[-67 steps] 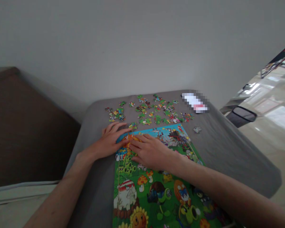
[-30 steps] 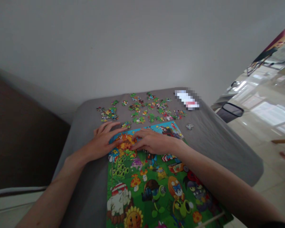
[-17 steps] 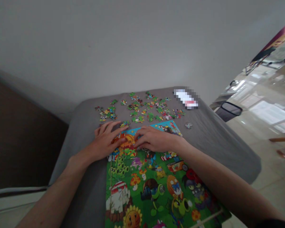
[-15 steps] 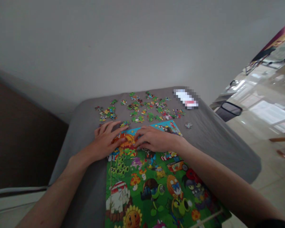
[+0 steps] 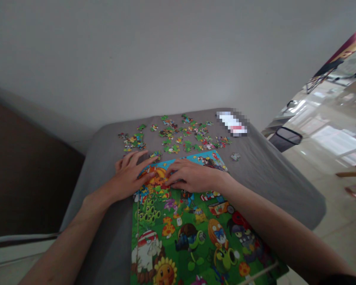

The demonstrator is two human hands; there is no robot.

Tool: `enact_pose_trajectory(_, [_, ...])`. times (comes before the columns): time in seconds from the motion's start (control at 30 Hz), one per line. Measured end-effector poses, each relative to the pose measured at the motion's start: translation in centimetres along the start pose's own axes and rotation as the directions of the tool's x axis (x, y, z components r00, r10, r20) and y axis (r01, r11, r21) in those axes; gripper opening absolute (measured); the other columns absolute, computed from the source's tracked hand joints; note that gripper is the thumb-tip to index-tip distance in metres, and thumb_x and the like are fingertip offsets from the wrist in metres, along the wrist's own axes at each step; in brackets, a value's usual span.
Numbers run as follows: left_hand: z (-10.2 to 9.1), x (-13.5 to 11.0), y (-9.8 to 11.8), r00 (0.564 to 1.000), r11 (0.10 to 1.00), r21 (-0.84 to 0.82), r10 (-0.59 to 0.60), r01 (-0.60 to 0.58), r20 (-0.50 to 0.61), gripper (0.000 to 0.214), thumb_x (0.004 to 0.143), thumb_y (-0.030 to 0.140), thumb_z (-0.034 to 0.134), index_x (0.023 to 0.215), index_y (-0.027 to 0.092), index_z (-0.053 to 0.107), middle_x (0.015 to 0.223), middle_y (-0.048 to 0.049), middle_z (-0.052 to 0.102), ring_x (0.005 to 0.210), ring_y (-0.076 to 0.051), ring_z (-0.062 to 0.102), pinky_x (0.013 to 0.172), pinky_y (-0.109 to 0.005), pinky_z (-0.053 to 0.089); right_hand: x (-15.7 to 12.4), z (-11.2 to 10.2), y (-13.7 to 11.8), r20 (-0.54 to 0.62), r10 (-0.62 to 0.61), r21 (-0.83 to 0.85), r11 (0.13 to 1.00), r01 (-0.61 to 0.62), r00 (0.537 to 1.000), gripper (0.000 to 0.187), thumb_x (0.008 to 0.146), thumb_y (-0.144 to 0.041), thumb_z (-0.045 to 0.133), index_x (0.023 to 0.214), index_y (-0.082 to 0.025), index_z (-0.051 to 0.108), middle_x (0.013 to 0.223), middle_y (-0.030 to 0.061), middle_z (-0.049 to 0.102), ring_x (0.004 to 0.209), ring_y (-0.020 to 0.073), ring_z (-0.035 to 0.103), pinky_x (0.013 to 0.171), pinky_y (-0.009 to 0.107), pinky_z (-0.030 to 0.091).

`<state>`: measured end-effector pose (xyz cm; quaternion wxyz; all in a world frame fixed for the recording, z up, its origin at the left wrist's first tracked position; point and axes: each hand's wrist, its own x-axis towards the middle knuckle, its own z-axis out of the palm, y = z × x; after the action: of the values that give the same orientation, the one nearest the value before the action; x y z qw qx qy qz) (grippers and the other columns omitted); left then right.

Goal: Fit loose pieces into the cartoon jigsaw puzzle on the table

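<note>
Head view. Both forearms bare, reaching forward over a table draped in a smooth grey cloth (image 5: 269, 178) with rounded corners.

Left hand (image 5: 130, 176) lay palm down at the far left corner of the puzzle (image 5: 192, 233). Its fingers were loosely spread and flat, with the tips on an orange patch of the picture. The heel of the hand rested on the cloth just off the puzzle's edge.

Right hand (image 5: 192, 176) also lay palm down, across the far end of the puzzle. Its fingers were pressed together and pointed left, and their tips met the left hand's fingertips at the same orange patch. Neither hand showed a pinch. Could not tell whether a loose piece lay under the fingertips.

The puzzle was a flat rectangular sheet, glossy cardboard with a bright cartoon print, mostly green with a blue strip at the far edge. It lay on the cloth directly before the person and ran from the hands down to the bottom of the frame.

Loose pieces (image 5: 178, 136) lay scattered beyond the puzzle's far edge, small and knobbed, in green and mixed colours. One stray piece (image 5: 235, 156) sat apart to the right, pale side up.

A black-rimmed bin (image 5: 286, 138) stood on shiny tile beyond the table's right edge. A dark brown cushion (image 5: 23, 170) lay to the left. A plain matte wall stood behind.
</note>
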<state>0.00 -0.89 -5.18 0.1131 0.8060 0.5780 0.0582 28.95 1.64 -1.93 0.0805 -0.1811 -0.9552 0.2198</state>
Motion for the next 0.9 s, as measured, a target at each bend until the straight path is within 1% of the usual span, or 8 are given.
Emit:
enact_pose_trajectory(0.2, [0.07,0.02,0.05,1.0,1.0,0.002,0.0,0.0,0.003,0.078,0.104,0.089,0.025,0.162,0.047,0.057,0.177,-0.0059,0.042,0.162,-0.045,0.027,0.128,-0.067,0.026,0.04,-0.16,-0.1,0.031,0.006,-0.001,1.0,-0.006,0.999,0.021,0.105,-0.019,0.075,0.123,-0.024,0.086,0.132,0.0075,0.08,0.127,0.0232,0.07,0.115,0.043,0.052])
enact_pose_trajectory(0.43, [0.35,-0.06,-0.4,0.999,1.0,-0.003,0.031,-0.031,-0.02,0.075,0.105,0.087,0.03,0.163,0.047,0.055,0.176,-0.0049,0.044,0.161,-0.044,0.028,0.128,-0.065,0.027,0.19,0.12,0.0,0.001,0.004,-0.004,1.0,-0.004,1.0,0.021,0.107,-0.02,0.074,0.124,-0.025,0.084,0.131,0.0067,0.081,0.128,0.0223,0.07,0.118,0.044,0.05])
enact_pose_trajectory(0.6, [0.17,-0.07,-0.18,0.999,0.999,-0.021,0.033,-0.034,-0.009,0.08,0.104,0.089,0.024,0.164,0.045,0.054,0.177,-0.0059,0.042,0.162,-0.045,0.027,0.129,-0.067,0.026,0.27,0.32,-0.1,-0.013,0.013,0.0,1.0,-0.013,1.0,0.022,0.107,-0.02,0.073,0.127,-0.022,0.084,0.13,0.0088,0.081,0.129,0.0229,0.07,0.118,0.043,0.051])
enact_pose_trajectory(0.67, [-0.05,-0.16,-0.01,0.999,0.999,-0.035,0.035,-0.035,0.012,0.084,0.102,0.092,0.025,0.165,0.044,0.053,0.178,-0.0063,0.041,0.163,-0.046,0.026,0.129,-0.068,0.026,0.27,0.37,-0.17,-0.017,0.016,-0.013,1.0,-0.016,1.0,0.023,0.109,-0.022,0.071,0.128,-0.023,0.083,0.131,0.0091,0.08,0.129,0.023,0.07,0.118,0.044,0.051])
enact_pose_trajectory(0.8, [-0.38,-0.4,-0.05,0.996,0.996,-0.05,0.071,-0.069,0.049,0.099,0.088,0.104,0.041,0.167,0.046,0.05,0.18,-0.0076,0.036,0.165,-0.048,0.022,0.131,-0.069,0.024,0.19,0.46,-0.2,-0.024,0.021,-0.048,0.999,-0.022,0.999,0.026,0.109,-0.024,0.071,0.133,-0.02,0.081,0.138,0.0117,0.077,0.132,0.0249,0.068,0.12,0.045,0.05])
enact_pose_trajectory(0.9, [-0.46,-0.44,-0.45,0.995,0.995,-0.051,0.084,-0.081,0.06,0.104,0.082,0.107,0.046,0.167,0.046,0.05,0.181,-0.0089,0.034,0.167,-0.048,0.021,0.132,-0.07,0.021,0.17,0.6,-0.09,-0.031,0.018,-0.069,0.997,-0.02,0.999,0.027,0.11,-0.027,0.07,0.134,-0.021,0.08,0.136,0.0107,0.077,0.134,0.0245,0.067,0.122,0.045,0.049])
